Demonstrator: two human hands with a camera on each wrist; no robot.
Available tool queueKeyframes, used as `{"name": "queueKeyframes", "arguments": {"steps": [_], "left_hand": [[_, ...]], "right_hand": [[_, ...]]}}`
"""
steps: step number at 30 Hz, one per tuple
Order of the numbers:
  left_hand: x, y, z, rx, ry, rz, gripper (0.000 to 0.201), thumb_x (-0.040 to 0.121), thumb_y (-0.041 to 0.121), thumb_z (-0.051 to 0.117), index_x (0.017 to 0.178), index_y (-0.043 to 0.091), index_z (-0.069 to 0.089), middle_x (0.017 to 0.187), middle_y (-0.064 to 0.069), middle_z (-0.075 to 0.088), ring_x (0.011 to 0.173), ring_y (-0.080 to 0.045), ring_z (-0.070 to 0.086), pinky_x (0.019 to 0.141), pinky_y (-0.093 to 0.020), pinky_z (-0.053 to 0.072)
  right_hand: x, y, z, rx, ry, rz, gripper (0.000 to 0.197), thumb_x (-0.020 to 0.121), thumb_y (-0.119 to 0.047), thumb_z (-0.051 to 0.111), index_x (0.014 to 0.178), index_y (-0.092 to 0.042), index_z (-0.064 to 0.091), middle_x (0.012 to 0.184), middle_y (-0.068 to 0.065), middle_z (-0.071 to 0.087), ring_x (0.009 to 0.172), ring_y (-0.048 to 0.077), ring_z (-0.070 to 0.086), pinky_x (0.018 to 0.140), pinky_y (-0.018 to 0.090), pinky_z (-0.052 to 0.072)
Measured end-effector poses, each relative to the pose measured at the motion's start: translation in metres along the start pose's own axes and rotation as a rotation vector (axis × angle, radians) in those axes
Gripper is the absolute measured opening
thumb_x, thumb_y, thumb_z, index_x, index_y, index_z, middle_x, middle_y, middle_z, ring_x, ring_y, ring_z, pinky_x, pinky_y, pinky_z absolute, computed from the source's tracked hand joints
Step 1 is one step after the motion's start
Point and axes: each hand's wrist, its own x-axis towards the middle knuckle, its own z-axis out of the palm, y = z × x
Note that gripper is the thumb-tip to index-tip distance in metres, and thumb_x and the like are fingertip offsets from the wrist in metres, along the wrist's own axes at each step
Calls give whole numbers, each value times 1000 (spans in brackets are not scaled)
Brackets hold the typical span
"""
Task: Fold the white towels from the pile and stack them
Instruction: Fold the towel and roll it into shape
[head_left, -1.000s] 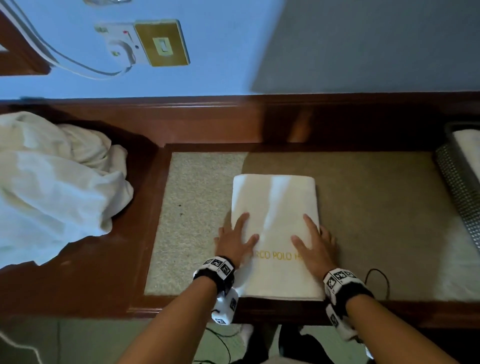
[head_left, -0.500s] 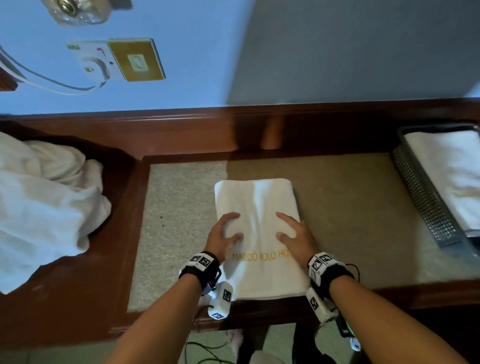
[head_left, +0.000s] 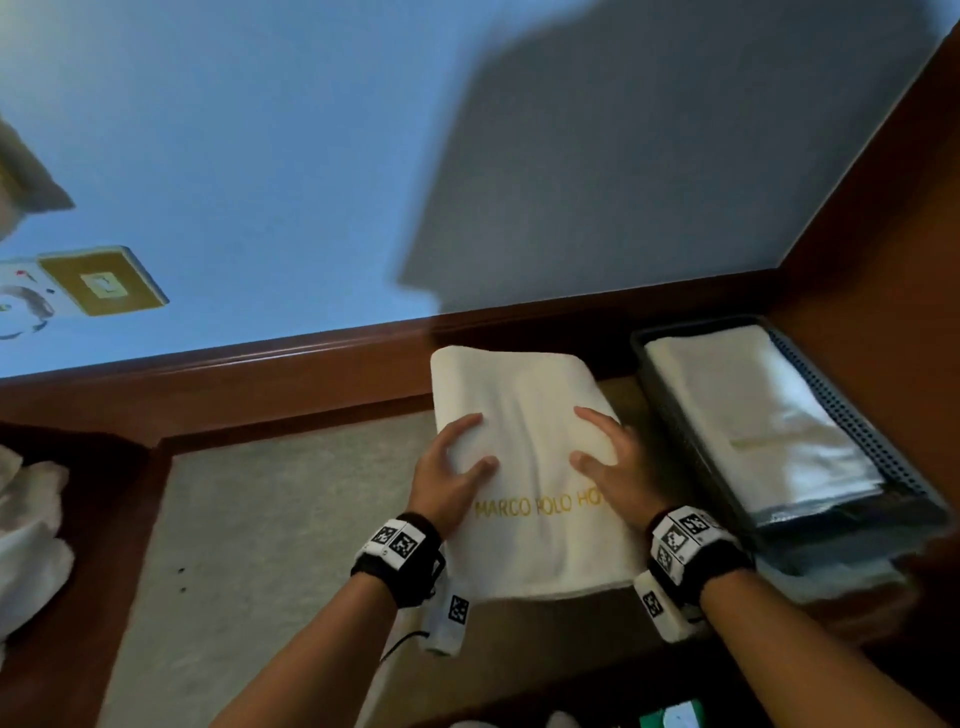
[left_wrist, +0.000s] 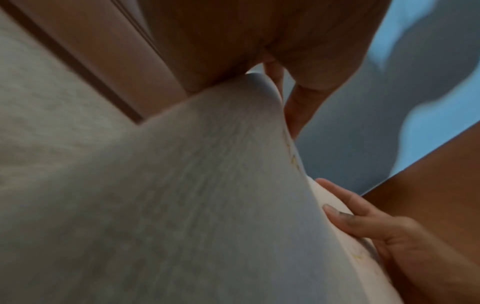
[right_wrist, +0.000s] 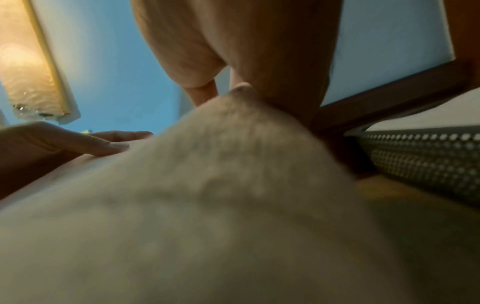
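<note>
The folded towel (head_left: 524, 467), white with gold lettering reading "MARCO POLO HO…", is lifted off the bench (head_left: 270, 545) and held between both hands. The left hand (head_left: 447, 478) grasps its left edge, thumb on top and fingers curled underneath; the right hand (head_left: 618, 467) grasps the right edge the same way, so each grip is closed on the towel.

Just to the right of the right grip sits a dark perforated tray (head_left: 862, 431) holding a stack of folded towels (head_left: 753, 415), its near wall close beside the held towel's right edge. Well to the left of the left grip, at the bench's far end, lies the crumpled pile of unfolded towels (head_left: 26, 545). Behind the hands runs a wooden ledge (head_left: 260, 374) under a blue wall (head_left: 260, 156) with a brass switch plate (head_left: 104, 283).

The left wrist view shows the towel's underside (left_wrist: 194, 195) bulging toward the camera, with the right hand's fingertips (left_wrist: 345, 207) pressed on its top face. The right wrist view shows the tray's perforated wall (right_wrist: 426, 160) close by and the left hand's thumb (right_wrist: 109, 148) lying on the towel, details the head view gives only from above.
</note>
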Motion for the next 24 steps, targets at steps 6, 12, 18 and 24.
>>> {"name": "queueKeyframes", "arguments": {"steps": [6,12,18,24], "left_hand": [[50,46,130,-31,-43,23,50,86,12,80,125,39,65,130,-1,63,107,-23,71,82,-45,64],[97,59,260,-24,-112,48,51,81,20,82,125,41,65,132,-4,63,111,-24,69,87,-47,62],[132,43,353,51,-138,-52,70,83,28,77,142,46,42,141,-4,54,119,-26,64,96,-51,58],[127,-6,381,257,-240,-418,113,85,13,77,159,29,-7,140,-14,55,118,-36,62,100,-54,54]], "right_hand": [[47,14,-140,-75,58,-21,57,89,-19,73,135,-48,56,126,2,49,113,15,53,97,25,40],[92,56,-262,-139,82,-8,58,87,-18,75,130,-52,58,131,4,51,118,18,54,101,30,44],[139,98,-336,-202,86,71,68,87,-8,73,144,-34,45,133,8,47,116,20,51,94,32,44],[134,171,-343,-258,-5,501,83,85,-18,75,150,-14,24,143,12,46,127,32,51,108,39,40]]}}
